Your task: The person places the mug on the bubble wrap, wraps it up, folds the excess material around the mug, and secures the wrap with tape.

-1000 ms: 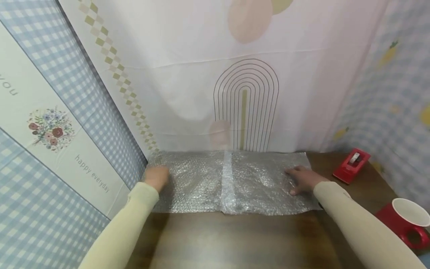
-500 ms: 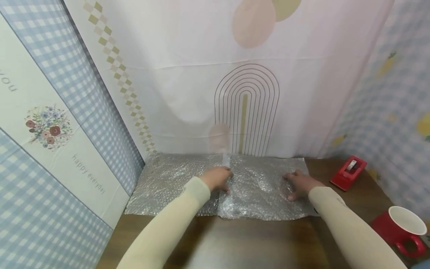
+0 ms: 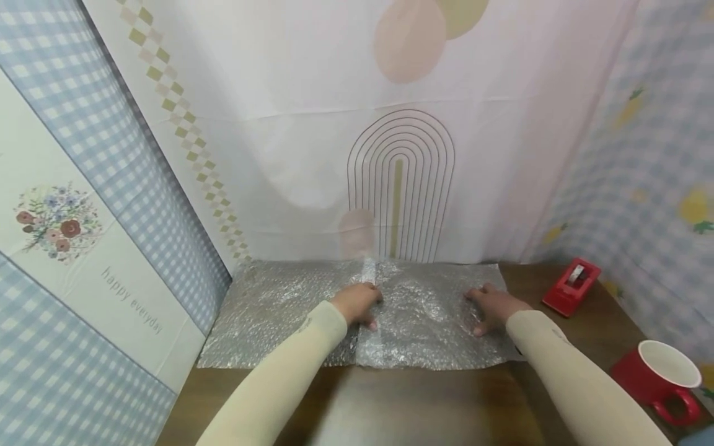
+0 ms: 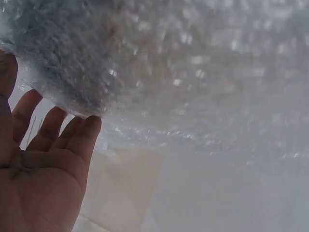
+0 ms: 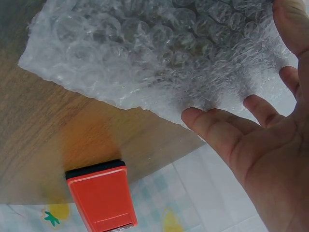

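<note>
A long sheet of clear bubble wrap (image 3: 279, 316) lies spread across the back of the wooden table, a paler band (image 3: 370, 350) running front to back near its middle. My left hand (image 3: 357, 301) rests on the sheet right at this band, its fingers relaxed and fingertips touching the plastic; the left wrist view shows the palm beneath the bubble wrap (image 4: 159, 72). Toward the right end, my right hand (image 3: 495, 306) touches the sheet with spread fingers. In the right wrist view, its fingertips (image 5: 194, 116) press close to the edge of the bubble wrap (image 5: 120, 58).
A red tape dispenser (image 3: 572, 288) stands right of the sheet, also visible beside the right hand in the right wrist view. Nearer, a red mug (image 3: 658, 378) with a white inside sits by my right forearm. Patterned cloths (image 3: 290, 155) hang behind and on both sides.
My left hand has moved right, from the sheet's left end to the band at its middle. The sheet's left front corner now shows lying flat. My right hand stays at the right end.
</note>
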`<action>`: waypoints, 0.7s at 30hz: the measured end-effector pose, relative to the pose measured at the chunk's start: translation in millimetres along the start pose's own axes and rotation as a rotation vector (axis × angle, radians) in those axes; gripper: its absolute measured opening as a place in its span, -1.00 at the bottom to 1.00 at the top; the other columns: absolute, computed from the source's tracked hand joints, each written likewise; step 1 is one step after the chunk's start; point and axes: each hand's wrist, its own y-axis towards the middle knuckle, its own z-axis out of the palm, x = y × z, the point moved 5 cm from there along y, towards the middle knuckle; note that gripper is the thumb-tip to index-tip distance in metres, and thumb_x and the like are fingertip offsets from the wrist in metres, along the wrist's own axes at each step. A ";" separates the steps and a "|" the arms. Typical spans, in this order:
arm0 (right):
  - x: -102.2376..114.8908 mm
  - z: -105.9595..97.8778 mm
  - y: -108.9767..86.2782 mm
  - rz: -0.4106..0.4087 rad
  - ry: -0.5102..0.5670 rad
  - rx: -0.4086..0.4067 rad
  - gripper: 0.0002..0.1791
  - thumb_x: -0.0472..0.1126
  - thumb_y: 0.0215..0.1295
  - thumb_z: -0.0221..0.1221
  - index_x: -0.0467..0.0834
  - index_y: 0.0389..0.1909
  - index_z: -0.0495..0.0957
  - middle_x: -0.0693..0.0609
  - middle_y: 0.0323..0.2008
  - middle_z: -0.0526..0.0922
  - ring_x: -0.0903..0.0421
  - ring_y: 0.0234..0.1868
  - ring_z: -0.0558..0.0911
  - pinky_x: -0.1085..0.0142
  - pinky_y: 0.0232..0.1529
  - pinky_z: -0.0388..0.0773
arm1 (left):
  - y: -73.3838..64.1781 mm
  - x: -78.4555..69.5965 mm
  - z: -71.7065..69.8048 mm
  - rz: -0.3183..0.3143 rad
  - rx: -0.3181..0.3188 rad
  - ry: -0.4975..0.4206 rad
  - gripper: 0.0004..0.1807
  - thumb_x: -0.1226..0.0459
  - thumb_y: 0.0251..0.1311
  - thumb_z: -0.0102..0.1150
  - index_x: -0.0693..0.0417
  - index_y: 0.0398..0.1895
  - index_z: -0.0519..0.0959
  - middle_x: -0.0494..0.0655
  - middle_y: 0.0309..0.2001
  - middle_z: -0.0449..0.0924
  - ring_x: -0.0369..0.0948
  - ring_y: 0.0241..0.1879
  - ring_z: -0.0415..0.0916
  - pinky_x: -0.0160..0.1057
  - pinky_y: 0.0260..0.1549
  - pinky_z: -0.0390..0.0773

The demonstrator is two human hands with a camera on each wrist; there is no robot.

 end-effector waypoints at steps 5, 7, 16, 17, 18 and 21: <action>5.4 4.4 4.3 0.007 0.004 0.015 0.06 0.02 0.13 0.70 -0.19 0.60 0.43 -0.57 0.47 0.42 -0.62 0.40 0.60 -0.51 0.33 0.66 | -24.7 -23.0 -25.0 -0.071 0.025 0.060 -0.31 -0.03 0.04 0.76 -0.08 0.27 0.78 0.07 0.38 0.67 0.02 0.19 0.79 0.01 0.28 0.83; 7.3 6.3 5.1 0.003 0.017 0.018 0.07 0.03 0.14 0.70 -0.19 0.61 0.42 -0.59 0.47 0.41 -0.64 0.40 0.59 -0.52 0.33 0.65 | -30.6 -26.6 -27.8 -0.092 0.015 0.086 -0.30 -0.04 0.00 0.76 -0.10 0.25 0.79 0.07 0.33 0.69 0.01 0.16 0.78 0.00 0.24 0.84; -3.5 22.9 8.1 -0.045 0.088 -0.010 0.08 0.04 0.19 0.66 -0.25 0.64 0.37 -0.66 0.52 0.31 -0.79 0.46 0.42 -0.63 0.41 0.51 | -14.7 -10.5 -1.6 -0.060 -0.009 0.117 -0.26 -0.14 -0.10 0.80 -0.16 0.21 0.83 -0.08 0.21 0.88 0.05 0.36 0.71 0.10 0.49 0.68; -6.7 23.3 7.4 -0.074 0.090 -0.023 0.07 0.04 0.20 0.65 -0.29 0.63 0.38 -0.67 0.52 0.32 -0.79 0.48 0.40 -0.63 0.43 0.49 | -10.2 -8.5 1.6 -0.052 -0.009 0.123 -0.26 -0.15 -0.12 0.81 -0.16 0.19 0.83 -0.08 0.19 0.89 0.05 0.36 0.71 0.09 0.50 0.67; -9.2 21.5 4.4 -0.102 0.091 -0.030 0.05 0.05 0.23 0.64 -0.32 0.61 0.39 -0.68 0.51 0.33 -0.79 0.49 0.39 -0.62 0.44 0.49 | -4.5 -6.0 5.9 -0.044 -0.007 0.131 -0.26 -0.17 -0.15 0.82 -0.17 0.17 0.84 -0.10 0.17 0.90 0.04 0.35 0.72 0.08 0.49 0.68; -18.0 10.9 -11.5 -0.167 0.115 -0.057 0.01 0.07 0.28 0.62 -0.40 0.56 0.43 -0.69 0.52 0.35 -0.77 0.54 0.33 -0.61 0.49 0.44 | 15.7 0.4 22.4 -0.027 -0.003 0.151 -0.25 -0.18 -0.23 0.84 -0.20 0.12 0.84 -0.13 0.10 0.91 -0.01 0.20 0.79 0.03 0.34 0.78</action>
